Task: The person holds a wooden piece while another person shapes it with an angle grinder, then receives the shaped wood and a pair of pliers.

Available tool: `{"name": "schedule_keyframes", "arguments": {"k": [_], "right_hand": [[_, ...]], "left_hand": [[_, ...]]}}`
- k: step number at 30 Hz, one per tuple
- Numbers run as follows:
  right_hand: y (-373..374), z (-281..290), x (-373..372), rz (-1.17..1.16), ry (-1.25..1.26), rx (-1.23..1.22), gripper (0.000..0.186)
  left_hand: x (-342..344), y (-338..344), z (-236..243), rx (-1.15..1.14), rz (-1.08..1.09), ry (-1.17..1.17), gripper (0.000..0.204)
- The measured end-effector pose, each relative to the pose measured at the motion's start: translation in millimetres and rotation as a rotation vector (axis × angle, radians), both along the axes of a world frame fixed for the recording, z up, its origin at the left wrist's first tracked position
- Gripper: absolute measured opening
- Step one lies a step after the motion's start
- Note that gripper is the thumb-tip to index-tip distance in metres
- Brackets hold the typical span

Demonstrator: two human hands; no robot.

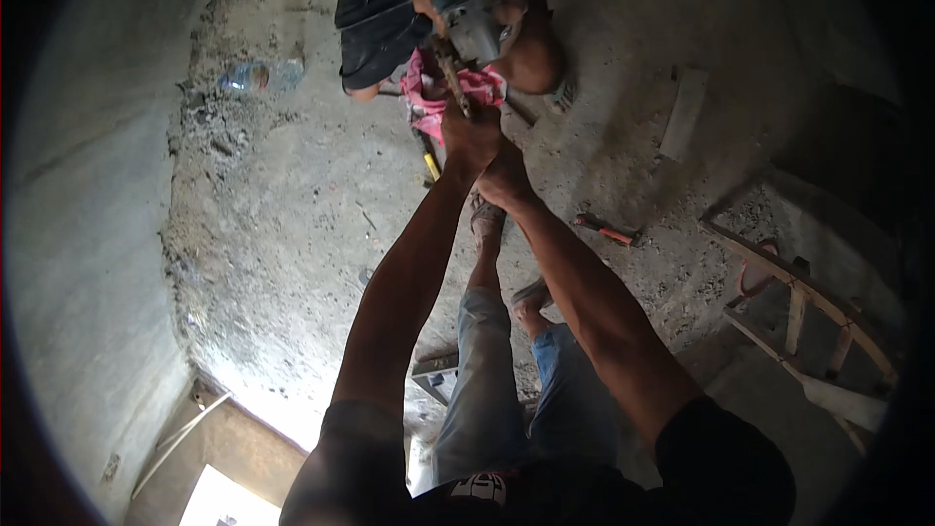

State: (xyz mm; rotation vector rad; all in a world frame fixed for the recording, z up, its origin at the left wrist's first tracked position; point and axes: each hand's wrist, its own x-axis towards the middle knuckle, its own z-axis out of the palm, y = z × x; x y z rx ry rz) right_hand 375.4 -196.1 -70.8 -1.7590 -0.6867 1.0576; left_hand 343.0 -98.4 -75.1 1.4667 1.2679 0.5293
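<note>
Both my arms stretch forward, and my hands meet at the near end of a rough brown bar (449,70). My left hand (469,139) is closed around it. Just behind and to the right, my right hand (504,177) is also closed at the same end; the bar inside its fingers is hidden. Across from me, a crouching person (382,24) holds a grey-green angle grinder (474,27) in two hands, beside the bar's far part. Its disc cannot be made out clearly. A pink cloth (427,97) lies bunched under the bar.
A yellow-handled tool (431,167) lies near the cloth, a red-handled tool (609,231) right of my feet. A clear plastic bottle (255,77) is at left. Farther right are a flat board (685,115) and a wooden ladder-like frame (797,307). A wall (93,205) runs along the left.
</note>
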Motion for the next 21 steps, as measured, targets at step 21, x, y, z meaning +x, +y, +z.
{"name": "schedule_keyframes", "arguments": {"k": [21], "right_hand": [[2, 0, 2, -0.03, -0.018, -0.075, 0.045]], "left_hand": [[6, -1, 16, 0.054, -0.087, -0.161, 0.01]]}}
